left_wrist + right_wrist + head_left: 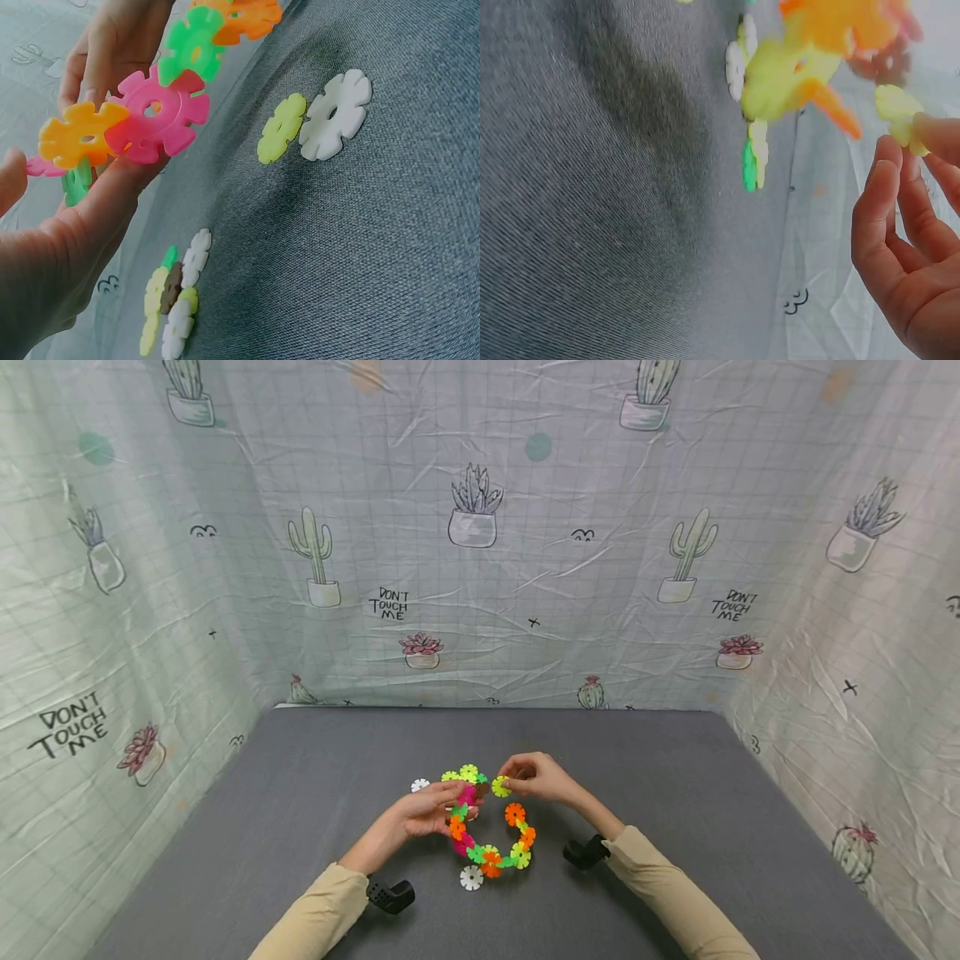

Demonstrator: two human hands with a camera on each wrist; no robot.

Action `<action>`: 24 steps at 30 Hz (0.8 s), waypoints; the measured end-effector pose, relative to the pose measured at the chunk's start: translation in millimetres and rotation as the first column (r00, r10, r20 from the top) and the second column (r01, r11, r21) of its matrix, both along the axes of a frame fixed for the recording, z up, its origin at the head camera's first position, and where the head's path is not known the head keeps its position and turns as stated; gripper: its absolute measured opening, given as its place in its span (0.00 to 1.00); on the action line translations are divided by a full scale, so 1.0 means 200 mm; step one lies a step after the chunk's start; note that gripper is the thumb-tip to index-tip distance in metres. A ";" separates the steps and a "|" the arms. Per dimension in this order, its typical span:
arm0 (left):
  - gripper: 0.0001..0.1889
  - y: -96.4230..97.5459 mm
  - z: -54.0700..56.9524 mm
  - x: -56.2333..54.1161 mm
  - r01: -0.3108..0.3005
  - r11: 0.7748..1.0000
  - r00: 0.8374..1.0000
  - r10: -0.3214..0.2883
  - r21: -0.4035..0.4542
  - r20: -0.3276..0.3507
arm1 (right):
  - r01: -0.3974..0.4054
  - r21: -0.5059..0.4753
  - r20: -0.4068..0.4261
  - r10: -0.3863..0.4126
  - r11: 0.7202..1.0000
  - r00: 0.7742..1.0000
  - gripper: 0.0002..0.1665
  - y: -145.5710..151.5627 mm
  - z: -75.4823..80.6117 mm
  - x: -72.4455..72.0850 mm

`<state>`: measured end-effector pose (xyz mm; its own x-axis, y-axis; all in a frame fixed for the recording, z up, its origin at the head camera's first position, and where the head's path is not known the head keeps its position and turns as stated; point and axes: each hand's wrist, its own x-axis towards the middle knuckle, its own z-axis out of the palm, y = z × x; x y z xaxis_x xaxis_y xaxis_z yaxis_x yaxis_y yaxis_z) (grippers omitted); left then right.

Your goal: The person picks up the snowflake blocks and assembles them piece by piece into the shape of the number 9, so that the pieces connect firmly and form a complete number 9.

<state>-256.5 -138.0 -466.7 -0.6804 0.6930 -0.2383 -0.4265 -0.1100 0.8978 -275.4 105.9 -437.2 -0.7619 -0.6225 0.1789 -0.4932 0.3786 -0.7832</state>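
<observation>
My left hand (pixel 429 812) grips one end of a curved chain of interlocked plastic snowflake discs, with pink, orange, green and yellow pieces; a pink disc (pixel 169 120) shows close up in the left wrist view. The chain bends round toward the right, ending in an orange disc (pixel 515 814). Between thumb and fingertips, my right hand (pixel 542 778) pinches a single yellow snowflake disc (pixel 500 787). That disc is held beside the left hand's end of the chain, where a brown disc (pixel 889 65) shows in the right wrist view.
Loose discs lie on the grey cloth-covered table (pixel 337 752): a white one (pixel 471 878) nearer me, another white one (pixel 420 785) left of the hands, and several yellow and green ones (pixel 468 772) beyond them. A printed curtain (pixel 480 585) surrounds the table's back and sides.
</observation>
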 end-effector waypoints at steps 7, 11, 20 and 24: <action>0.28 0.02 0.00 0.01 -0.072 0.997 0.997 0.072 -0.002 -0.018 | 0.029 -0.052 -0.013 -0.030 0.998 0.999 0.10 -0.03 0.09 0.13; 0.23 0.03 0.00 0.02 -0.083 0.996 0.996 0.083 0.017 -0.023 | 0.049 -0.049 -0.053 -0.051 0.998 0.997 0.10 -0.04 0.10 0.17; 0.17 0.04 0.00 0.03 -0.081 0.997 0.997 0.081 0.010 -0.019 | 0.102 -0.048 -0.200 -0.109 0.994 0.974 0.09 -0.04 0.02 0.14; 0.22 0.05 0.00 0.02 -0.087 0.996 0.996 0.088 0.008 -0.012 | 0.130 -0.050 -0.249 -0.138 0.990 0.959 0.09 -0.03 -0.03 0.09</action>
